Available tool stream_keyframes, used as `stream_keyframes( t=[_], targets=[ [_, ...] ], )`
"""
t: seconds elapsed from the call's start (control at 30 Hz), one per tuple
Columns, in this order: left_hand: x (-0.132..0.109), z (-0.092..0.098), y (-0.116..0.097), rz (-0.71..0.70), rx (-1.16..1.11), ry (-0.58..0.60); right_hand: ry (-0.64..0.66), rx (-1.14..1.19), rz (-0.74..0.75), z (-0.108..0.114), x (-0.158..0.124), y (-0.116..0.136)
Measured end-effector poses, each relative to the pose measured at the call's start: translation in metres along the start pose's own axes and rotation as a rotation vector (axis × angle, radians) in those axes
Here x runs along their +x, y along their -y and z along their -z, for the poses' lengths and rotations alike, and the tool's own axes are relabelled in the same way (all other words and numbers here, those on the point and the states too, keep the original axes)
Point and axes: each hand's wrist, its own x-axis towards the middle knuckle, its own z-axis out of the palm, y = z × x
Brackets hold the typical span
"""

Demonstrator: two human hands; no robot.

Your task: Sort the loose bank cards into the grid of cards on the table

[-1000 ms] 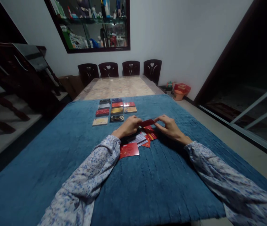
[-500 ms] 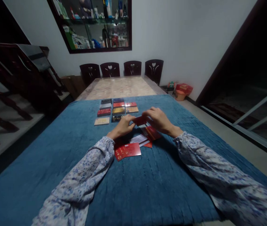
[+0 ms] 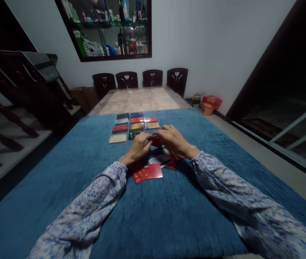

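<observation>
My left hand (image 3: pixel 138 146) and my right hand (image 3: pixel 172 139) meet over the blue cloth (image 3: pixel 88 172), both pinching a small red card (image 3: pixel 156 141) between their fingertips. Just beyond the fingers lies a grid of cards (image 3: pixel 133 126) set out in neat rows, with a pale card (image 3: pixel 117 139) at its near left corner. Under and behind my wrists sits a loose pile of cards (image 3: pixel 166 159), mostly red and white. A single red card (image 3: pixel 147 173) lies face up nearest to me.
The blue cloth covers the near half of a long marble table (image 3: pixel 138 100). Several dark chairs (image 3: pixel 139 79) stand at the far end. A glass cabinet (image 3: pixel 109 28) hangs on the wall. A wooden staircase (image 3: pixel 12 108) rises at left; red bags (image 3: pixel 209 103) sit on the floor.
Both hands have moved forward and left with the red card, from over the loose pile towards the near edge of the card grid.
</observation>
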Motion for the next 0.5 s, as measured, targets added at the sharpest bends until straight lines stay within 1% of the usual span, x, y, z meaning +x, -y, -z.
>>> stream_keyframes(
  t=[0.17,0.33,0.5],
  targets=[
    [-0.007,0.006,0.007,-0.023,0.030,0.029,0.011,0.036,-0.059,-0.010,-0.009,-0.003],
    [-0.017,0.010,0.019,-0.008,0.073,0.070,0.034,0.083,-0.094,-0.017,-0.022,-0.009],
    [-0.024,0.013,0.022,-0.035,0.093,0.087,0.023,0.106,-0.099,-0.026,-0.025,-0.011]
  ],
)
